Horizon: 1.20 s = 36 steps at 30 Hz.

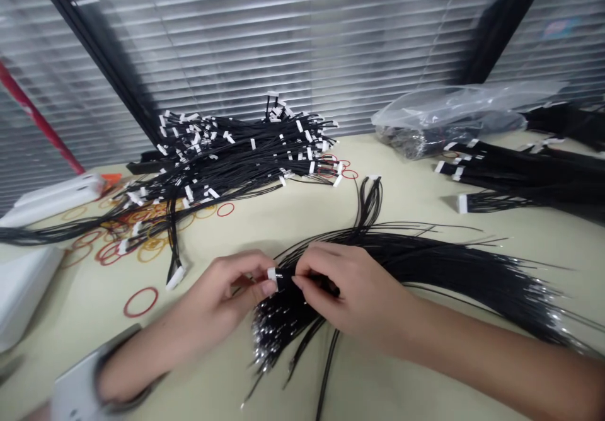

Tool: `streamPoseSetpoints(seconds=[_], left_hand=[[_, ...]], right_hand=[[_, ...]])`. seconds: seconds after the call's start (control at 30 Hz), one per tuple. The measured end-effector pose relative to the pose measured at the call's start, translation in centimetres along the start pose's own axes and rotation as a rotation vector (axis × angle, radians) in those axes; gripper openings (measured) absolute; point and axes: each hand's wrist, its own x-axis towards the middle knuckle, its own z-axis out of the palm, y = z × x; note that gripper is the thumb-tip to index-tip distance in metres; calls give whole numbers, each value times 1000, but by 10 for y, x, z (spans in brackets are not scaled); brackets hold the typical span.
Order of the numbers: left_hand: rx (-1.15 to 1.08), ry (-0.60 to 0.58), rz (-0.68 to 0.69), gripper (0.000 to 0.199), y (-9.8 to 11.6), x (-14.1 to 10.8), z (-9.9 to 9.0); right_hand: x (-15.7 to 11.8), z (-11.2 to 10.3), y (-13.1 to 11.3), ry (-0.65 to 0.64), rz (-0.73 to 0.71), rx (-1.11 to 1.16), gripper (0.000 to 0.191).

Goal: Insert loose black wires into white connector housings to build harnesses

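Observation:
Between thumb and fingers, my left hand point(241, 288) pinches a small white connector point(271, 274). Just right of it my right hand point(343, 282) is closed, thumb and forefinger together by a short black stretch at the connector; what lies in its fingertips is too small to make out. Beneath both hands lies a thick bundle of black wires point(439, 260), its bright metal tips point(267, 339) fanning out at the lower left and more at the far right. A looped group of black wires with a white connector point(373, 178) rises behind my right hand.
A large heap of black cables with white connectors point(246, 150) lies at the back. Red and yellow rubber bands point(140, 301) are scattered at left, near white boxes point(28, 288). A clear plastic bag point(425, 118) and more cable bundles point(529, 175) are at right. Window blinds stand behind.

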Motion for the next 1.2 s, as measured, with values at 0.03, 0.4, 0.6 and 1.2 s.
streamPoseSetpoints(seconds=[0.03,0.4,0.6,1.2], left_hand=[[6,2,11,15,0,0,0],[-23,-12,-12,16,-3,0,1],[-19,-22,-10,17,-2,-1,1],[79,-10,53,16,-1,-2,2]], right_hand=[[0,0,0,3,1,-1,11],[0,-3,1,-35,-33,14,6],[0,-4,0,-49,-40,14,7],[2,-7,-1,-74,34,93,8]])
